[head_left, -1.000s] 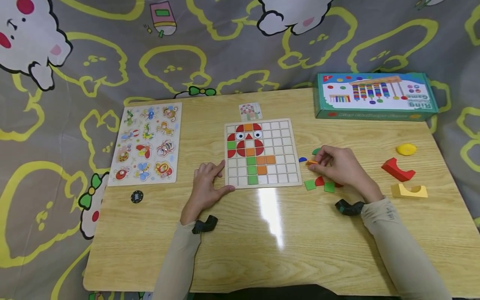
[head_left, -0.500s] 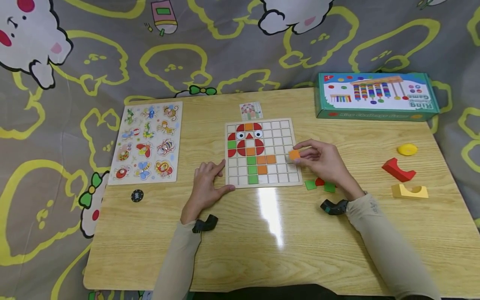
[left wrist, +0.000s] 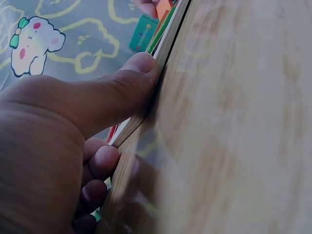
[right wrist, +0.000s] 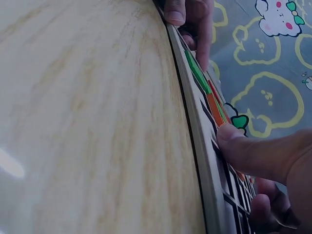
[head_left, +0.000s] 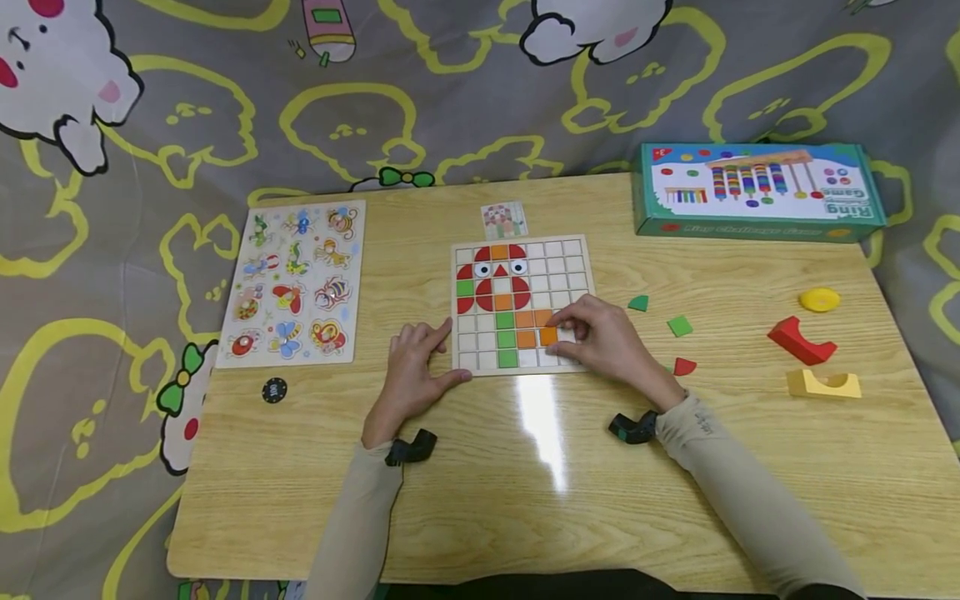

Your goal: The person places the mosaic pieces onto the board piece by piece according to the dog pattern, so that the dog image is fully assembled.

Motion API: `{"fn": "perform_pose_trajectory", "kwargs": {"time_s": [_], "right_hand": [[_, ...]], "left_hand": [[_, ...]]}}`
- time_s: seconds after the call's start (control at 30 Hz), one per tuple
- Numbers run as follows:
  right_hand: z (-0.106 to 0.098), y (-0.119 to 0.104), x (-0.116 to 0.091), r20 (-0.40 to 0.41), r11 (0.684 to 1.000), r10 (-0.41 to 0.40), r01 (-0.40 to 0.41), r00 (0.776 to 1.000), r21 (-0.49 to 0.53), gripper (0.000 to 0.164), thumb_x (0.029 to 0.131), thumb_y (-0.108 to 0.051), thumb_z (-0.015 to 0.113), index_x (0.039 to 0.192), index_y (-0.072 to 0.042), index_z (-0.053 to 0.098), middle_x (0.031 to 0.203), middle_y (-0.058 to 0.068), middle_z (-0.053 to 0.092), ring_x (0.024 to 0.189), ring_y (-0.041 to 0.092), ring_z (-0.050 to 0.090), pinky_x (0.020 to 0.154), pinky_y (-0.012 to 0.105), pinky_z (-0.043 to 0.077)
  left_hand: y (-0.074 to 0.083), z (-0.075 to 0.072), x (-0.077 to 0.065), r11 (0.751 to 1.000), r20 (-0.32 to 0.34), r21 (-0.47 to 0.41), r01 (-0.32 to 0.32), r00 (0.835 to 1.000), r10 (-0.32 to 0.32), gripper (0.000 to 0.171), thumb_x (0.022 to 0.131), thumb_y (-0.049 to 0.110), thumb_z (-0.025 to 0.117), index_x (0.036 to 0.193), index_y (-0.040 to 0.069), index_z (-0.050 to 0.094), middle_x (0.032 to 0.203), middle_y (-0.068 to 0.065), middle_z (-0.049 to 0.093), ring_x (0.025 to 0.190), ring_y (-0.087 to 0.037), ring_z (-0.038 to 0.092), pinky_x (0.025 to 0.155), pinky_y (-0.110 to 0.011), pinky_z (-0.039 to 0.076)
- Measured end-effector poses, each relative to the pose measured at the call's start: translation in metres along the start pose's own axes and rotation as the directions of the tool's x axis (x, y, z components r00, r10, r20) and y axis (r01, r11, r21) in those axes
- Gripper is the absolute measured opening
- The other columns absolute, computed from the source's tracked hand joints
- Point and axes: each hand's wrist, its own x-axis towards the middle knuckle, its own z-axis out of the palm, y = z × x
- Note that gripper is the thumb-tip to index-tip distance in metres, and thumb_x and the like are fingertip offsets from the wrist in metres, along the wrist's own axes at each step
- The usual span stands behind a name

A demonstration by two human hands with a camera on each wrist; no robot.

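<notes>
The wooden grid board (head_left: 566, 287) lies mid-table, with red, orange and green tiles and two eye pieces set in its cells. At its near left corner my left hand (head_left: 411, 375) steadies it, thumb along the near edge and index finger at the left edge. My right hand (head_left: 611, 342) pinches an orange square tile (head_left: 549, 336) between thumb and fingers, right at a cell beside other orange tiles. In the right wrist view the right thumb (right wrist: 231, 139) reaches over the grid. Right of the board lie a green square tile (head_left: 680, 326), a green quarter-round tile (head_left: 638, 303) and a red one (head_left: 684, 366).
Behind the board lies a picture card (head_left: 504, 220). An insect peg puzzle (head_left: 300, 287) and a black round chip (head_left: 274, 390) are at left. At right stand a ring game box (head_left: 757, 192), a yellow disc (head_left: 820, 299), and red (head_left: 801, 340) and yellow (head_left: 823, 384) arch blocks.
My right hand has carried the orange tile left from the loose tiles to the board's grid. A green square tile now lies farther back and to the right. The left hand has stayed put.
</notes>
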Motion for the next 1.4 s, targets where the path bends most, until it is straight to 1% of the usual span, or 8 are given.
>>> {"fn": "perform_pose_trajectory", "kwargs": {"time_s": [0.23, 0.4, 0.6, 0.7, 0.8, 0.9, 1.03, 1.4], "right_hand": [[-0.006, -0.002, 0.000, 0.066, 1.000, 0.023, -0.023, 0.998, -0.003, 0.037, 0.073, -0.029, 0.089, 0.103, -0.014, 0.075, 0.085, 0.000, 0.061, 0.072, 0.015, 0.051, 0.064, 0.027, 0.039], [-0.007, -0.001, 0.000, 0.071, 0.999, 0.012, -0.014, 0.997, 0.029, 0.028, 0.075, -0.022, 0.087, 0.099, -0.012, 0.076, 0.085, 0.001, 0.064, 0.072, 0.016, 0.053, 0.064, 0.026, 0.041], [-0.010, 0.001, -0.001, 0.067, 1.000, -0.008, 0.006, 0.998, 0.027, 0.024, 0.077, -0.024, 0.086, 0.098, -0.014, 0.076, 0.084, -0.002, 0.064, 0.072, 0.014, 0.053, 0.064, 0.025, 0.041], [-0.023, 0.007, -0.004, 0.043, 0.999, 0.014, -0.015, 0.999, 0.029, 0.028, 0.077, -0.025, 0.086, 0.100, -0.014, 0.076, 0.084, -0.001, 0.064, 0.072, 0.014, 0.055, 0.064, 0.026, 0.042], [-0.045, 0.019, -0.009, 0.013, 0.997, 0.078, -0.077, 0.997, -0.014, 0.031, 0.078, -0.025, 0.085, 0.105, -0.014, 0.075, 0.087, 0.000, 0.066, 0.075, 0.015, 0.056, 0.066, 0.027, 0.042], [-0.070, 0.035, -0.016, -0.003, 0.983, 0.166, -0.166, 0.986, -0.075, 0.032, 0.080, -0.026, 0.084, 0.109, -0.015, 0.074, 0.092, 0.001, 0.066, 0.079, 0.016, 0.057, 0.069, 0.027, 0.040], [-0.094, 0.056, -0.029, -0.010, 0.965, 0.232, -0.232, 0.973, -0.124, 0.034, 0.083, -0.028, 0.081, 0.113, -0.015, 0.073, 0.096, 0.002, 0.067, 0.083, 0.018, 0.057, 0.071, 0.025, 0.038], [-0.121, 0.072, -0.055, 0.061, 0.949, 0.281, -0.268, 0.958, -0.166, 0.037, 0.081, -0.022, 0.083, 0.115, -0.013, 0.073, 0.100, 0.006, 0.069, 0.089, 0.021, 0.059, 0.071, 0.019, 0.041]], "left_hand": [[0.001, 0.000, 0.001, 1.000, 0.003, -0.008, -0.001, 1.000, 0.001, 0.088, 0.073, 0.044, 0.086, 0.145, 0.008, 0.050, 0.090, 0.002, 0.050, 0.086, -0.018, 0.034, 0.081, -0.035, 0.025], [0.001, 0.000, 0.001, 1.000, 0.001, -0.002, 0.003, 1.000, -0.003, 0.088, 0.072, 0.044, 0.086, 0.145, 0.008, 0.050, 0.090, 0.002, 0.050, 0.087, -0.018, 0.035, 0.081, -0.035, 0.025], [0.002, 0.000, 0.001, 1.000, 0.003, -0.004, 0.006, 1.000, -0.006, 0.088, 0.072, 0.043, 0.086, 0.145, 0.009, 0.050, 0.090, 0.002, 0.049, 0.087, -0.018, 0.035, 0.082, -0.035, 0.025], [0.003, 0.000, 0.000, 1.000, 0.009, -0.008, 0.009, 1.000, -0.009, 0.088, 0.073, 0.044, 0.086, 0.145, 0.010, 0.049, 0.091, 0.002, 0.049, 0.087, -0.018, 0.035, 0.082, -0.035, 0.025], [0.003, 0.001, 0.000, 1.000, 0.007, -0.002, 0.010, 1.000, -0.010, 0.089, 0.072, 0.045, 0.086, 0.146, 0.010, 0.049, 0.090, 0.002, 0.049, 0.087, -0.018, 0.035, 0.082, -0.035, 0.025], [0.002, 0.000, 0.000, 1.000, 0.003, 0.004, 0.012, 1.000, -0.012, 0.089, 0.072, 0.045, 0.086, 0.145, 0.010, 0.050, 0.089, 0.001, 0.049, 0.087, -0.018, 0.035, 0.081, -0.036, 0.025], [0.002, 0.001, 0.000, 1.000, 0.004, 0.000, 0.016, 1.000, -0.016, 0.088, 0.073, 0.044, 0.086, 0.145, 0.010, 0.050, 0.089, 0.002, 0.049, 0.087, -0.019, 0.035, 0.081, -0.036, 0.025], [0.001, 0.002, 0.000, 1.000, -0.002, -0.009, 0.015, 1.000, -0.015, 0.088, 0.072, 0.045, 0.086, 0.145, 0.010, 0.050, 0.090, 0.002, 0.050, 0.087, -0.018, 0.034, 0.080, -0.036, 0.024]]}}
